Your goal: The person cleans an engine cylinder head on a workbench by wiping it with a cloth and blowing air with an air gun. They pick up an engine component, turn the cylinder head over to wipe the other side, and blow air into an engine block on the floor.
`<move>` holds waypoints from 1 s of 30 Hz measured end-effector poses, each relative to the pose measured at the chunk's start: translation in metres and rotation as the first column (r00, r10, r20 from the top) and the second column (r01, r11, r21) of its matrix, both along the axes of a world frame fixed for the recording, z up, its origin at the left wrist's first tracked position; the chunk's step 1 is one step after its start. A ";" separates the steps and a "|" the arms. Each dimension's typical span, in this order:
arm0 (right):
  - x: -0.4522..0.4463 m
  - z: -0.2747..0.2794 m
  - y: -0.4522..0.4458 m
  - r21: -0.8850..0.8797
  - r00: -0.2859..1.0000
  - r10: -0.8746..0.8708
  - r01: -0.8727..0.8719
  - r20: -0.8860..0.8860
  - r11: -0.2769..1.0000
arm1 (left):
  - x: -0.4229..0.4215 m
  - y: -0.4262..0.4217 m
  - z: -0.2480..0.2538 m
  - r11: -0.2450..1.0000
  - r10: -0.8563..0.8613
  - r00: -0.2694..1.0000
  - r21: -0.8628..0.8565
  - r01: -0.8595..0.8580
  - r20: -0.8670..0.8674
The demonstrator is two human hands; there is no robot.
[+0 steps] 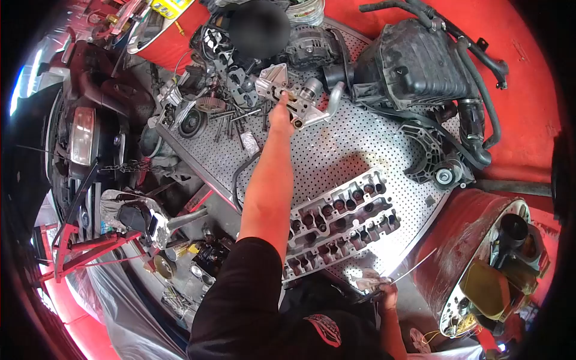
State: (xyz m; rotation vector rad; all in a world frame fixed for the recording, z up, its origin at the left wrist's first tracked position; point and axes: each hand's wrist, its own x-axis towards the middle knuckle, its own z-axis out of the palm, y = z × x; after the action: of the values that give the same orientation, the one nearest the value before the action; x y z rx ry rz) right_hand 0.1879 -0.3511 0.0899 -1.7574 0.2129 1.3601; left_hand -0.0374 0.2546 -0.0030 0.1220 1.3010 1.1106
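Observation:
My left hand (282, 114) reaches out over the perforated metal table (240, 174) at its far side. Its fingers are on a silvery cast metal engine housing (309, 96) with a bent pipe stub, and look closed on its near edge; part of the grip is hidden. Low in the view, my right hand (389, 294) is closed around a thin light rod (417, 266). Beside that hand is a pale crumpled piece, perhaps a rag (367, 280). A cylinder head (342, 222) with rows of round openings lies on the table between my arms.
Loose bolts (228, 123) and a pulley (192, 123) lie at the table's left. At the back right sits a black air filter box (414, 66) with hoses. A red drum (462, 252) bearing parts stands at right, a car front (84, 135) at left.

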 end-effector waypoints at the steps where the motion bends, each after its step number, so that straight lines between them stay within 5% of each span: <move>1: 0.002 -0.006 -0.005 -0.002 1.000 -0.005 0.005 0.000 1.000 | -0.001 0.006 -0.003 0.998 0.056 0.996 -0.018 -0.055 0.076; 3: 0.004 -0.009 -0.010 -0.027 0.999 -0.006 0.005 -0.036 1.000 | 0.001 0.008 -0.008 0.995 0.093 0.994 -0.039 -0.091 0.051; 5: 0.001 -0.009 -0.005 -0.046 0.999 -0.008 0.006 -0.049 0.999 | -0.001 0.001 -0.008 0.986 0.046 0.992 0.164 -0.027 -0.115; 14: -0.001 -0.024 -0.019 -0.066 0.987 0.163 -0.164 -0.013 0.984 | -0.022 -0.048 0.020 0.959 -0.034 0.999 0.282 0.025 0.025; 18: 0.000 -0.022 -0.023 -0.109 0.993 0.106 -0.110 -0.046 0.988 | -0.022 -0.081 0.056 0.959 -0.010 1.000 0.284 0.007 0.007; 20: 0.000 -0.027 -0.039 -0.032 0.933 0.331 -0.330 0.145 0.944 | -0.023 -0.101 0.085 0.966 -0.008 1.000 0.260 0.002 0.022; 21: -0.005 -0.012 -0.019 -0.093 0.973 0.225 -0.219 0.051 0.971 | -0.021 -0.110 0.107 0.968 -0.009 0.999 0.251 -0.002 0.041; 24: -0.007 -0.026 -0.030 -0.015 0.965 0.254 -0.254 0.067 0.967 | -0.020 -0.130 0.161 0.966 -0.029 0.996 0.260 0.006 0.087; 28: -0.029 -0.010 -0.019 -0.003 0.997 -0.007 0.007 0.072 1.000 | -0.021 -0.157 0.220 0.947 -0.076 0.981 0.320 0.015 0.179; 30: -0.013 -0.039 -0.049 0.139 0.979 0.202 -0.195 -0.036 0.971 | -0.022 -0.171 0.248 0.945 -0.134 0.957 0.325 0.045 0.256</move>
State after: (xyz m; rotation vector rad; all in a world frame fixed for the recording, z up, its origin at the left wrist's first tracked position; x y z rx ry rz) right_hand 0.1752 -0.4004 0.0508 -1.6674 -0.0290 1.5261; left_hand -0.0598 0.0839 0.2451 0.2544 0.8545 1.2039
